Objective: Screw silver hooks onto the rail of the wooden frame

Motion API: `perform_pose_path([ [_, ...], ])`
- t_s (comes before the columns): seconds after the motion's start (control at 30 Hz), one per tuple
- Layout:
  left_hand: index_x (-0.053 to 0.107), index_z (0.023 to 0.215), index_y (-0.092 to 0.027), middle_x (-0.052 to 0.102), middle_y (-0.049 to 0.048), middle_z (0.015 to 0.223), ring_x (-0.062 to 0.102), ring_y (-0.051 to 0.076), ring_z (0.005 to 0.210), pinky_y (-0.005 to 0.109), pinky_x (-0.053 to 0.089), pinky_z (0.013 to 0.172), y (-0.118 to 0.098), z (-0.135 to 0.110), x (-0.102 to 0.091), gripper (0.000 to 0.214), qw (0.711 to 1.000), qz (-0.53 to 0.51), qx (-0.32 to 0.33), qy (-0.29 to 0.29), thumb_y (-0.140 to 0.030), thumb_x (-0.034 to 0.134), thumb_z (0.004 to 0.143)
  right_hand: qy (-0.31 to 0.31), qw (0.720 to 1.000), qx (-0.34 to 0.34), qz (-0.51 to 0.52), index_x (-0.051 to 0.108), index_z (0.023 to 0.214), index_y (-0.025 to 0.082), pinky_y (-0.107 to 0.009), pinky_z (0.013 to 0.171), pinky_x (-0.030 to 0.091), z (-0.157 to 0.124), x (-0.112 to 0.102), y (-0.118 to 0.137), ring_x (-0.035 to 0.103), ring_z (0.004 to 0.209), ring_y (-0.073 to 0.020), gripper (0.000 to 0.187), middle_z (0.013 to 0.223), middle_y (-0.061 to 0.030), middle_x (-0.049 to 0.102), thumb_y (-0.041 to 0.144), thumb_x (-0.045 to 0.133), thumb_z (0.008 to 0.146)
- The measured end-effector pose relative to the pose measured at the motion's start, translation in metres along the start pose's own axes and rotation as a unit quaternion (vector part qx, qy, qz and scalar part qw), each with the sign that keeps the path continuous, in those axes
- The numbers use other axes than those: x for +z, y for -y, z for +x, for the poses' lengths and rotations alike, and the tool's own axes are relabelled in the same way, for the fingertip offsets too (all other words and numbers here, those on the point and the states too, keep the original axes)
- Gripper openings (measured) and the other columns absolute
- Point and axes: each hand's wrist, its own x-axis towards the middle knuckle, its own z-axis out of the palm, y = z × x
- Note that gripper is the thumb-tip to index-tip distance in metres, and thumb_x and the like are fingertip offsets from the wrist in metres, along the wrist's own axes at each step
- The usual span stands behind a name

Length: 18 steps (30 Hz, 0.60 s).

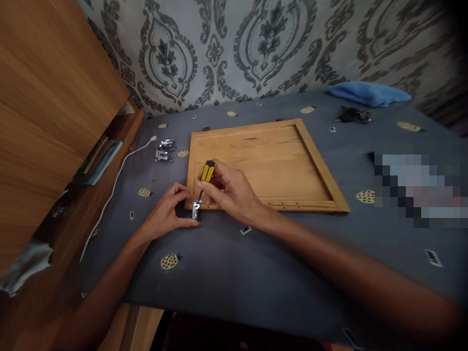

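Note:
My right hand is closed around a screwdriver with a yellow and black handle. Its shaft points down at a metal cabinet hinge on the near left corner of a wooden panel. Thumb and fingers of my left hand curl about the hinge from the left and appear to steady it. The panel has a raised frame and lies flat, with several small dark holes along its near edge. The screwdriver's tip meets the hinge, though the exact contact is too small to make out.
More metal hinges lie left of the panel, near a white cable. A blue cloth and a dark tangled object rest at the back right. A blurred-out item is at right; a wooden cabinet stands left.

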Motion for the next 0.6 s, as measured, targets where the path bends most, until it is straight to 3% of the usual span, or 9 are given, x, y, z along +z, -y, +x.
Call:
perform_pose_path([
  [0.2,0.064,0.110,-0.024,0.054,0.0051,0.111,0.054,0.026,0.108,0.044,0.047,0.096,0.000,-0.002,0.000,0.046,0.999,0.031,0.006,0.004,-0.055,0.078,0.079,0.008,1.000,0.017,-0.001,0.047,0.086,0.021,-0.023,0.051,0.045,0.002,-0.002,0.000,0.056,0.049,-0.0074,0.023,0.062,0.0070,0.055,0.037,0.060,0.093],
  [0.3,0.060,0.122,-0.026,0.056,0.0062,0.117,0.055,0.027,0.113,0.044,0.048,0.098,-0.002,-0.009,-0.004,0.052,0.998,0.056,0.015,0.009,-0.055,0.076,0.082,0.007,1.000,0.015,0.004,0.048,0.088,0.021,-0.023,0.049,0.045,0.002,-0.002,-0.001,0.056,0.049,-0.0078,0.025,0.061,0.0075,0.054,0.041,0.062,0.093],
  [0.6,0.053,0.137,-0.028,0.058,0.0085,0.139,0.054,0.025,0.129,0.046,0.046,0.108,-0.006,-0.041,-0.005,0.038,0.988,0.133,0.073,0.007,-0.034,0.057,0.100,0.009,1.000,-0.002,-0.011,0.049,0.089,0.020,-0.025,0.050,0.044,0.001,-0.004,-0.001,0.059,0.049,-0.0105,0.025,0.061,0.0063,0.055,0.041,0.062,0.093],
])
